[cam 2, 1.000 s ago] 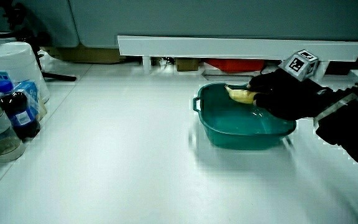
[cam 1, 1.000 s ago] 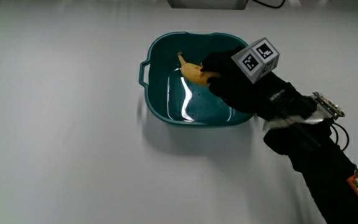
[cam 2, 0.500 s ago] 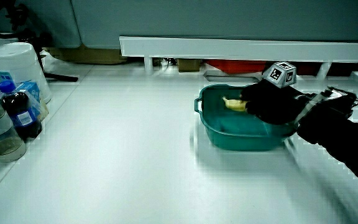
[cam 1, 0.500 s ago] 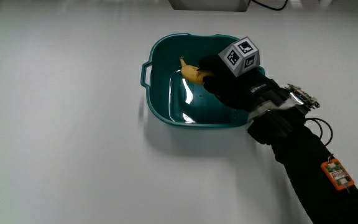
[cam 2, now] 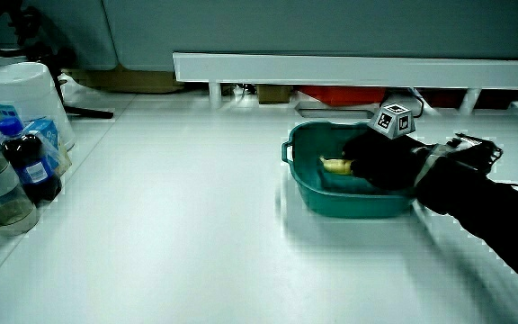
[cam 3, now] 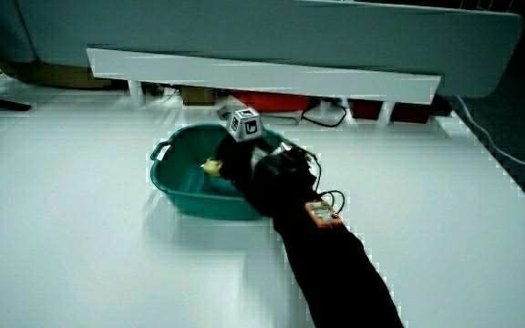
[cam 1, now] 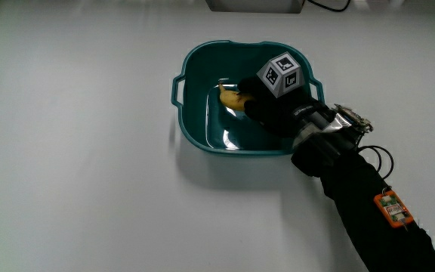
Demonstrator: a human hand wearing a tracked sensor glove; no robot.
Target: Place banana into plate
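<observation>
A teal basin-like plate [cam 1: 195, 132] with small handles stands in the middle of the table, seen also in both side views [cam 2: 306, 191] [cam 3: 182, 198]. The yellow banana [cam 1: 227, 96] is down inside it, near its floor; a short piece of it shows in both side views [cam 2: 334, 165] [cam 3: 211, 167]. The black gloved hand [cam 1: 266, 109] reaches into the plate with its fingers curled on the banana, the patterned cube [cam 1: 280, 73] on its back. Most of the banana is hidden by the hand.
At the table's edge in a side view stand a white tub [cam 2: 21, 94], a dark bottle with a blue cap [cam 2: 25, 162] and a jar [cam 2: 3, 211]. A low white partition [cam 2: 349, 67] runs along the table.
The hand has lowered with the banana from above the plate's rim to deep inside the plate. The forearm has followed it in over the plate's near edge.
</observation>
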